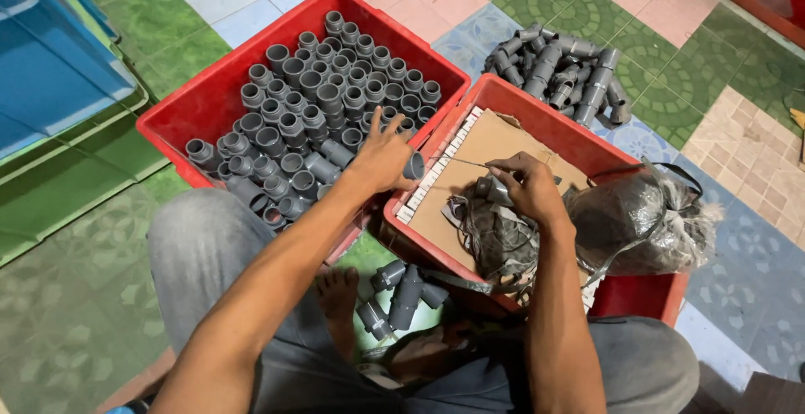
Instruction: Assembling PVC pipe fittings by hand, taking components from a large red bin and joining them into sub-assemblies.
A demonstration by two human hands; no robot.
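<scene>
Closest to the camera are the person's knees in grey trousers and a bare foot [338, 290] on the green tiled floor. Just beside the foot lie a few grey pipe fittings [401, 294], loose on the floor.

A little further, the right hand [527, 186] rests over a sheet of cardboard [478, 162] that covers the nearer red crate [625, 295]. Its fingers are closed around one grey fitting [490, 189], and they seem to pinch a thin wire or strip too, but I cannot tell exactly. Under this hand there is a dark tangle of straps [501, 242], and beside it a bag of clear plastic [641, 217] with dark material inside.

The left hand [381, 156] reaches to the border between the two crates. Its fingers are spread rather wide, and the thumb side touches another grey fitting [414, 166] at the crate edge; it is not clear if it really grips it.

Further away stands the second red crate [220, 95], filled with many fittings standing upright, mouth up, in quite tidy rows. It looks nearly full, only the near corner is less ordered. Beyond the near crate, a heap of fittings [558, 70] waits unsorted on the floor. So I judge a large part is done, and the heap and the loose pieces are left.
</scene>
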